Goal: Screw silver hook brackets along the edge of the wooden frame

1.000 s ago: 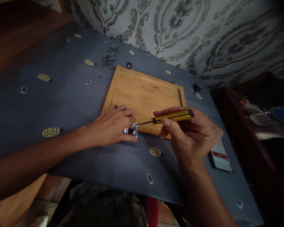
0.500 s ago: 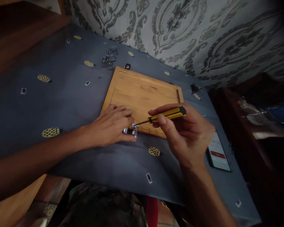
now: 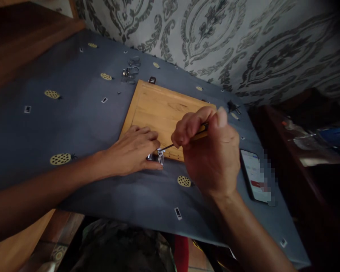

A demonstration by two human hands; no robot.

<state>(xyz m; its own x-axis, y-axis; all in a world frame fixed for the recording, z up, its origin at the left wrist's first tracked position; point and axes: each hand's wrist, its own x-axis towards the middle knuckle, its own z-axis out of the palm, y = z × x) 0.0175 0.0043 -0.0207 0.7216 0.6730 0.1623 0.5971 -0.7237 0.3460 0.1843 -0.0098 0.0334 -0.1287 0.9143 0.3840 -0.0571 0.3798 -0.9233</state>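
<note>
A wooden panel (image 3: 164, 109) with a raised rim lies on the table. My left hand (image 3: 140, 149) rests over its near edge, fingers curled and thumb beneath, closed on a shiny metal hinge (image 3: 160, 156) against that edge. My right hand (image 3: 211, 151) is wrapped round a screwdriver (image 3: 202, 130) whose yellow and black handle is mostly hidden by the fingers. The screwdriver's thin shaft slants down left, and its tip meets the hinge. Small dark holes show along the panel's near edge, right of the hinge.
Several metal fittings (image 3: 130, 71) lie behind the panel, with a small screw (image 3: 119, 93) nearer. A phone (image 3: 256, 175) lies to the right. A black object (image 3: 234, 107) sits at the back right. The patterned blue tablecloth (image 3: 82, 124) runs up to a papered wall (image 3: 215, 34).
My right hand has rolled over and shifted left, its fingers now wrapped round the screwdriver's handle. The screwdriver's tip stays at the hinge. My left hand holds still.
</note>
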